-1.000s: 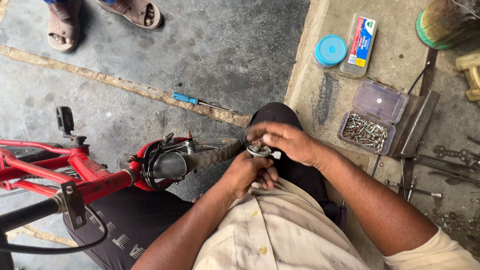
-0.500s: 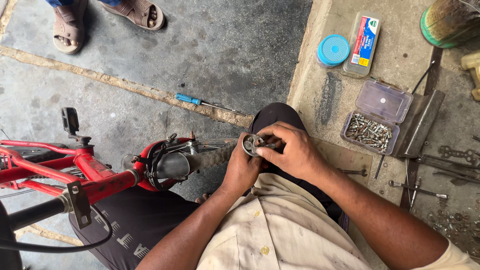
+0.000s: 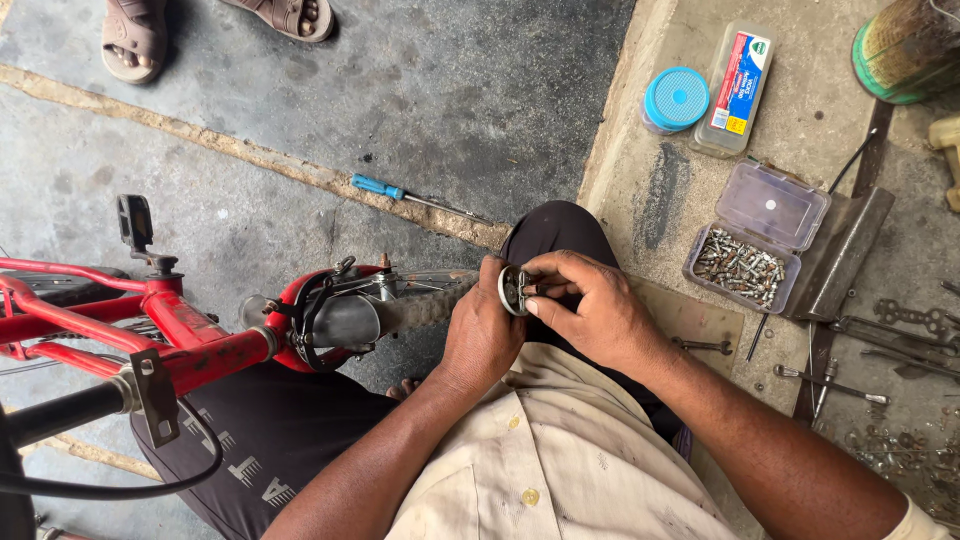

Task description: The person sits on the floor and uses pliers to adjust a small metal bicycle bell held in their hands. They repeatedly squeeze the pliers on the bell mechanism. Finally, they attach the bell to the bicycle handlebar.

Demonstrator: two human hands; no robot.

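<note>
Above the knee, both hands [image 3: 545,315] are gripping a small round metal part [image 3: 512,290]; loosening fingers could be dropping it onto the floor [image 3: 480,90].

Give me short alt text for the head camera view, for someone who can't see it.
Seen from above, a seated person's left hand and right hand hold a small round metal part beside a red bicycle. A blue-handled screwdriver lies on the floor; an open box of screws sits right.

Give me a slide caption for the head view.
Both hands, left and right, hold a small round metal part beside a red bicycle.
</note>
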